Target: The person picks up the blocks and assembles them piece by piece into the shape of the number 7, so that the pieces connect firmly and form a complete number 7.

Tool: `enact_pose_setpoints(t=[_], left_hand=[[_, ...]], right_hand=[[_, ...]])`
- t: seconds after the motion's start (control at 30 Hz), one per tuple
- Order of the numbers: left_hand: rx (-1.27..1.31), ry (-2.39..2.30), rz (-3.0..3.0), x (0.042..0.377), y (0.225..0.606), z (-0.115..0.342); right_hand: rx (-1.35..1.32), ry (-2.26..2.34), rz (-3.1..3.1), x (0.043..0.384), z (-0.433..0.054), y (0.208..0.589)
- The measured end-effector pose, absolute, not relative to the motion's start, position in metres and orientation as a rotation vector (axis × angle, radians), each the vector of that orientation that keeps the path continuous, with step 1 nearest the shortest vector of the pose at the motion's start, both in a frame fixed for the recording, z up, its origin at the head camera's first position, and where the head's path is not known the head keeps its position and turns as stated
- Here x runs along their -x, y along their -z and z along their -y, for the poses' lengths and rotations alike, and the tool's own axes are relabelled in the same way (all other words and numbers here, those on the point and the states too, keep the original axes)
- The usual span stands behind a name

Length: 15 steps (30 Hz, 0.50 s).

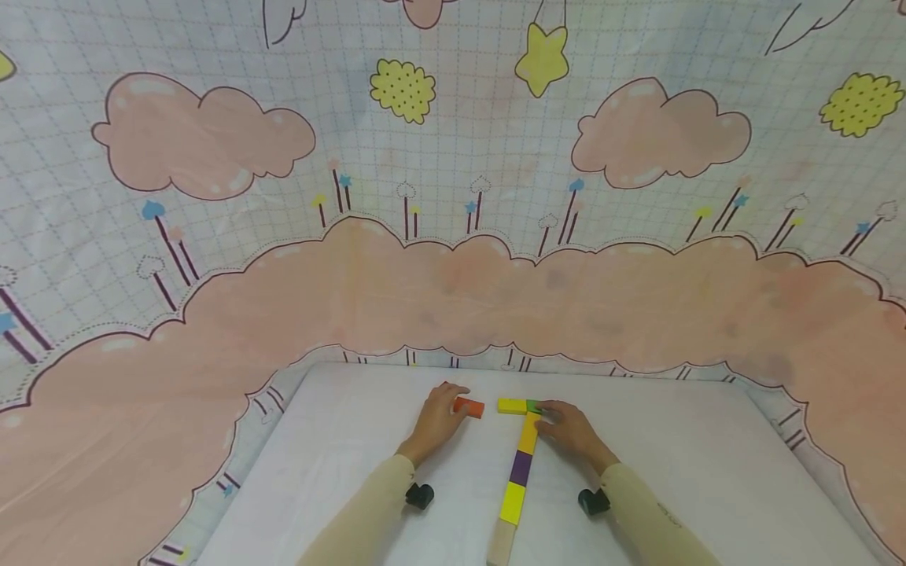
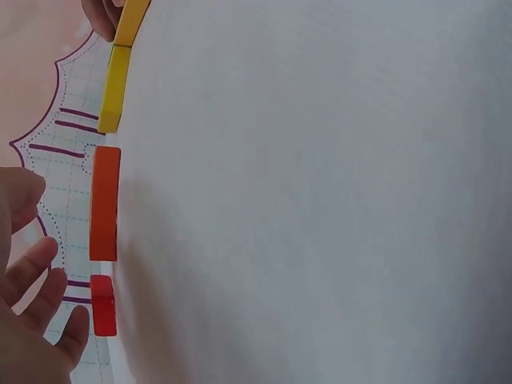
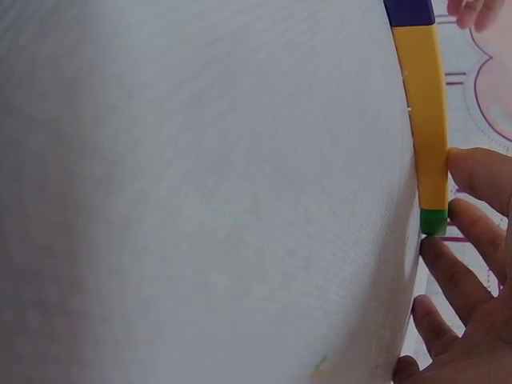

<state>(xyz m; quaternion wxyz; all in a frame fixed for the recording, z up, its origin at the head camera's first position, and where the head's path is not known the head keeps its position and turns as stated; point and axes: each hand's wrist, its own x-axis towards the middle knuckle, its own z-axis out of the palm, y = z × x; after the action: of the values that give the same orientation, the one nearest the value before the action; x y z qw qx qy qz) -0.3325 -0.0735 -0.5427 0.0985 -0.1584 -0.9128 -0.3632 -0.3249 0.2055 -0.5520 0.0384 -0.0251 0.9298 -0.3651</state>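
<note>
My left hand is beside an orange block, its fingers spread loosely. In the left wrist view, a smaller red block stands beside the orange one, close to those fingertips. With fingers extended, my right hand touches a green block at the corner of a line of blocks. Its thumb lies against an orange-yellow block. A yellow block extends left from the green one. Below the orange-yellow block run a purple block, a yellow block and a plain wood-coloured block.
All the blocks lie on a white table. A gap separates the orange block from the yellow one to its right. Behind the table hangs a cloth printed with clouds and stars. Each sleeve has a small dark device at the wrist.
</note>
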Motion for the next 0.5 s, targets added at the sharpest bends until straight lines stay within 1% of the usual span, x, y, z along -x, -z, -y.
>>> enact_pose_setpoints(t=[0.17, 0.5], left_hand=[[0.482, 1.084, 2.713, 0.3335, 0.547, 0.0785], [0.413, 1.143, 2.813, 0.3357, 0.5518, 0.083]], right_hand=[[0.064, 1.121, -2.848, 0.3248, -0.2048, 0.5518], [0.082, 1.125, -2.848, 0.3244, -0.2062, 0.5528]])
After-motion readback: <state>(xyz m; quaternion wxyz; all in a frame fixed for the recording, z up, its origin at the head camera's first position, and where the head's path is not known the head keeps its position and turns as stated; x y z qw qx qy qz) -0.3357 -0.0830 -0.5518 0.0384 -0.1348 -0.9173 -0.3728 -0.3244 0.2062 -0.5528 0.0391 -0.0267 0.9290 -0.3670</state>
